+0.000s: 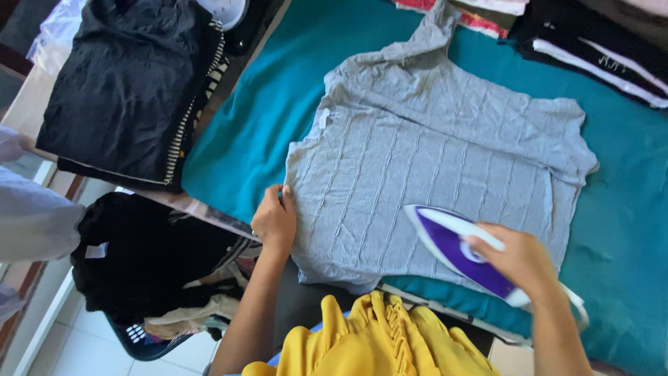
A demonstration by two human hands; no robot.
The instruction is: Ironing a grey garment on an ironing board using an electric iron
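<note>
On teal board (pixel 264 132), one grey shirt (pixel 431 160), left fingers (pixel 275 219) pinching hem, right fingers (pixel 518 259) gripping one iron (pixel 452 245)

Counted on and beside the ironing surface

One grey ribbed top (pixel 445 160), one purple-and-white iron (pixel 456 251), one dark laundry basket (pixel 139 341), two hands.
</note>
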